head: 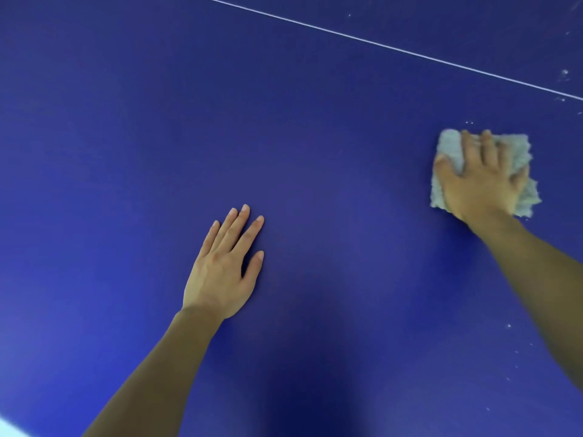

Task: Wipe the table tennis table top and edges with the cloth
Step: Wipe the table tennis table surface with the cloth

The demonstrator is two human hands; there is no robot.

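The blue table tennis table top (126, 121) fills the whole view. A pale grey fluffy cloth (451, 146) lies folded on it at the right. My right hand (482, 178) presses down on the cloth, fingers spread over it and curled into its folds. My left hand (224, 266) rests flat on the bare blue surface near the middle, fingers slightly apart, holding nothing.
A thin white line (378, 45) runs diagonally across the top from upper middle to the right edge. White specks of dust (564, 72) dot the surface at the far right. A pale strip shows at the bottom-left corner (9, 428).
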